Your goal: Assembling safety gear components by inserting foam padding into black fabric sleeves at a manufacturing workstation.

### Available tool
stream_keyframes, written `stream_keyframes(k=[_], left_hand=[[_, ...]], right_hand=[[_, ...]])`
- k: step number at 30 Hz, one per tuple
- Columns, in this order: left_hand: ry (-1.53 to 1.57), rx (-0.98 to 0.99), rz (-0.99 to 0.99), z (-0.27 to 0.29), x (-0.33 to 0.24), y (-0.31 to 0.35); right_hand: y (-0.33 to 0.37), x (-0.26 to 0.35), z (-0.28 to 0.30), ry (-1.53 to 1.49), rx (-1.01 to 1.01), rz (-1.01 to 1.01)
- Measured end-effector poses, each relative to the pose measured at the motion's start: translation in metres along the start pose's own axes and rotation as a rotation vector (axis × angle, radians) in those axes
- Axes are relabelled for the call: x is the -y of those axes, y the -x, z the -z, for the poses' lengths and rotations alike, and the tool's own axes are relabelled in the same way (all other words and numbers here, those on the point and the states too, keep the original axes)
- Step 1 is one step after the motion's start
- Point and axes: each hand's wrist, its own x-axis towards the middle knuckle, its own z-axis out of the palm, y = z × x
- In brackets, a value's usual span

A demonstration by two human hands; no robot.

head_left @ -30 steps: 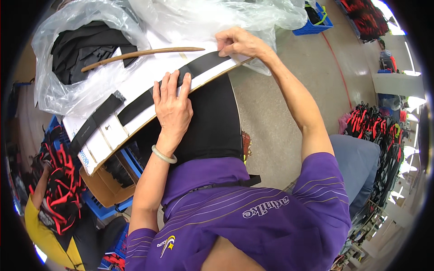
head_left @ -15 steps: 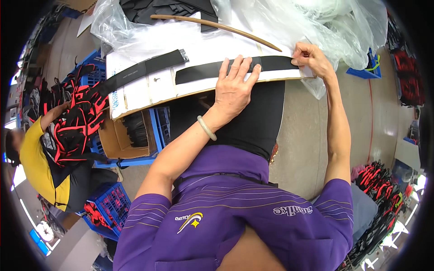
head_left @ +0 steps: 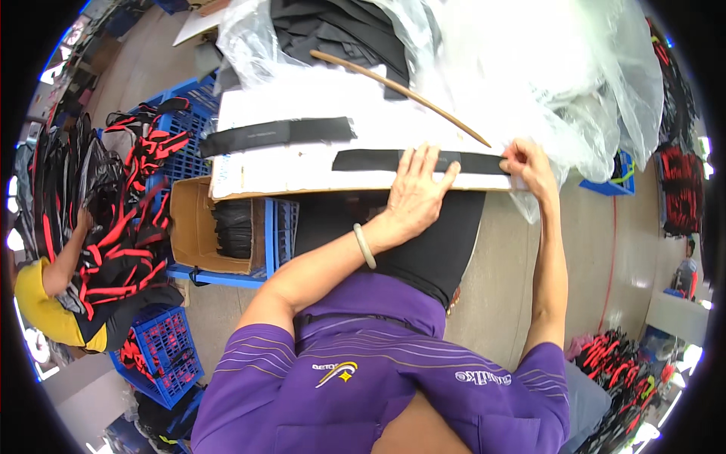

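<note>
A long, flat strip of black fabric (head_left: 367, 160) lies along the near edge of a white board (head_left: 261, 180). My left hand (head_left: 414, 198) rests palm down across the strip's middle, fingers stretched and slightly apart, hiding part of it. At the strip's right end, the thumb and fingertips of my right hand (head_left: 534, 172) are pinched on the black fabric. Farther left on the board is a second black strip (head_left: 280, 135), touched by neither hand. Beyond my hands lies a thin, curved wooden stick (head_left: 404, 89).
Clear plastic sheeting (head_left: 544, 83) covers the far right, beside a pile of black fabric pieces (head_left: 333, 34). Below the board's left end, an open cardboard box (head_left: 189, 227) stands by a blue crate (head_left: 285, 234). A person in yellow (head_left: 45, 310) handles black-and-red goods on the left.
The whole view has shifted and turned, so the board looks more level. Both hands keep about the same places on the strip. The person in yellow has moved an arm.
</note>
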Motion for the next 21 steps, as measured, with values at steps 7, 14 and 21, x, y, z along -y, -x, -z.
stream_keyframes(k=[7, 14, 21], left_hand=[[0.14, 0.057, -0.195, 0.062, 0.019, 0.009], [-0.328, -0.182, -0.075, 0.189, 0.142, 0.025], [-0.176, -0.041, 0.104, 0.15, 0.179, 0.072]], right_hand=[[0.042, 0.02, 0.004, -0.461, -0.169, -0.2], [0.044, 0.061, 0.015, -0.534, -0.303, -0.19], [-0.089, 0.177, -0.052, -0.325, -0.11, 0.393]])
